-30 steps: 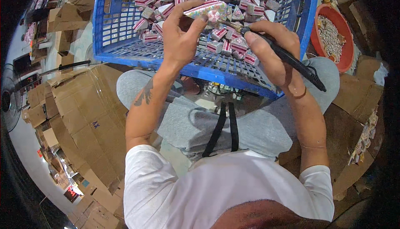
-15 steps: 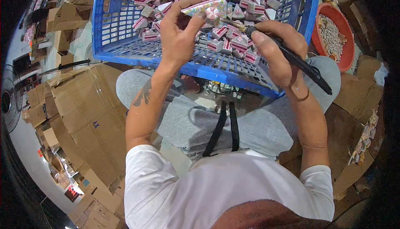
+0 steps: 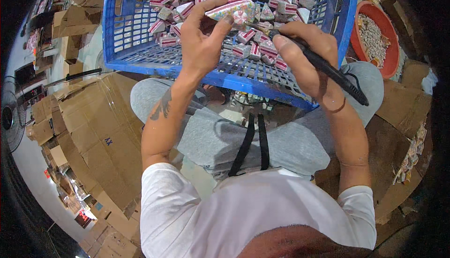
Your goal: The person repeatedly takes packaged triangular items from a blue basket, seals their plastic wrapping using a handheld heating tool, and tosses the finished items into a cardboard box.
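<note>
Left hand (image 3: 200,44): fingers pinch wedge piece (image 3: 241,10).
Right hand (image 3: 305,70): fingers grip black tool (image 3: 343,80).
Basket edge (image 3: 229,80): bodyward of fingers.
Open room: between wrists, bodyward of fingers.

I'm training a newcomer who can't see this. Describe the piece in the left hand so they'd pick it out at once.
Find the big blue plastic lattice basket at top centre. Over it, the left hand holds a triangular, colour-speckled wedge, narrow tip pointing left. Unlike the maroon-and-white striped wedges lying in the basket, it is held up and shows a round pink-and-white decoration.
</note>
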The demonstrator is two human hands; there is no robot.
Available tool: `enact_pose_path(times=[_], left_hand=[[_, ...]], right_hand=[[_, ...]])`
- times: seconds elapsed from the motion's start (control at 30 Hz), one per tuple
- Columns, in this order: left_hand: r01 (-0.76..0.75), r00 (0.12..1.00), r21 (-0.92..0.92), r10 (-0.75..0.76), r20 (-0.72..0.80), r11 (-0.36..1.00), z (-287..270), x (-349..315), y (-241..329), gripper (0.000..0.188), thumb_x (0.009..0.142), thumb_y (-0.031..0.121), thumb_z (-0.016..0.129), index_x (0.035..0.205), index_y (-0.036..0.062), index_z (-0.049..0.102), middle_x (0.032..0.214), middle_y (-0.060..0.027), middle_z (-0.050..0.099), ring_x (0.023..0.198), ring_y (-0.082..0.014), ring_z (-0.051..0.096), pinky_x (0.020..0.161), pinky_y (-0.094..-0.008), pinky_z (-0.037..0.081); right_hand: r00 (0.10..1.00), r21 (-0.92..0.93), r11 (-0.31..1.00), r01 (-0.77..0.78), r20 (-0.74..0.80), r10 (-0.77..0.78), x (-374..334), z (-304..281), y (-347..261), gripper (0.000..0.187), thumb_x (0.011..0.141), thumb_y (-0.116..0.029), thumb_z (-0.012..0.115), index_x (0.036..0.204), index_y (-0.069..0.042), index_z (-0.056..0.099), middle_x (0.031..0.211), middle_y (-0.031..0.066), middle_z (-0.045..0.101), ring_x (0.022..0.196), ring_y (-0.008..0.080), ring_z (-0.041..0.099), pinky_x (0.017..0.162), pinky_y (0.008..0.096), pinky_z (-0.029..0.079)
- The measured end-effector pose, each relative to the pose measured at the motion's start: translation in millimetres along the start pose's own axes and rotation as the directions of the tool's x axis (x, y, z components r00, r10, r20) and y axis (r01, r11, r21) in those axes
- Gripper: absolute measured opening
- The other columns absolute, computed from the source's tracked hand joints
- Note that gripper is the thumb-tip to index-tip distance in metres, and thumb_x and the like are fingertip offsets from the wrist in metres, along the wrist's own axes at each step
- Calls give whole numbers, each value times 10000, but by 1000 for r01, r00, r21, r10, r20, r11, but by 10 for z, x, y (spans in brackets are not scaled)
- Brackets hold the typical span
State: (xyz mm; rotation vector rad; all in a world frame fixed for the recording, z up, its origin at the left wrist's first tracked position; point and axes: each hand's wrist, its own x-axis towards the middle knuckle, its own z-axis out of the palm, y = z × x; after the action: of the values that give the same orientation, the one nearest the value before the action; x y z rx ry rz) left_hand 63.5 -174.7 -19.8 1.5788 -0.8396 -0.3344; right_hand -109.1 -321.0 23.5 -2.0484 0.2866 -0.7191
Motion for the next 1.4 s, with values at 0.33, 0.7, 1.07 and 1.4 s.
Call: enact_pose_path(times=[0.33,0.7,1.07,1.4], left_hand=[[189,982,-195,-185,42,962,-39,-16,33,317,900,173,642,1175,14,628,956,-66,685,816,-106,621,731,-248,515],[151,894,310,4,-448,939,-1934,-754,847,411,984,209,450,1280,-60,544,1258,-201,602,1150,-316,596,977,-418,507],[-23,998,866,67,-12,500,-1588,-225,354,560,881,248,699,1363,33,512,1267,-153,617,1136,-228,591,970,-352,460],[-584,467,580,-350,812,567,1268,-44,-2964,510,800,217,683,1264,89,514,1178,-179,570,1067,-392,590,900,-480,503]], right_hand=[[961,266,952,-151,-187,204,-55,-82,-31,206,802,-171,670,893,13,690,726,78,649,638,134,580,610,274,464],[920,386,920,-72,-330,210,-29,-194,295,247,908,-159,607,1025,53,656,841,125,672,675,145,611,616,281,496],[899,508,849,-145,-291,328,271,-122,62,209,903,-185,585,903,19,630,716,67,591,620,126,542,577,279,452],[782,583,803,-125,-440,441,247,-204,206,168,921,-130,551,891,23,613,686,62,564,575,123,527,575,263,445]])
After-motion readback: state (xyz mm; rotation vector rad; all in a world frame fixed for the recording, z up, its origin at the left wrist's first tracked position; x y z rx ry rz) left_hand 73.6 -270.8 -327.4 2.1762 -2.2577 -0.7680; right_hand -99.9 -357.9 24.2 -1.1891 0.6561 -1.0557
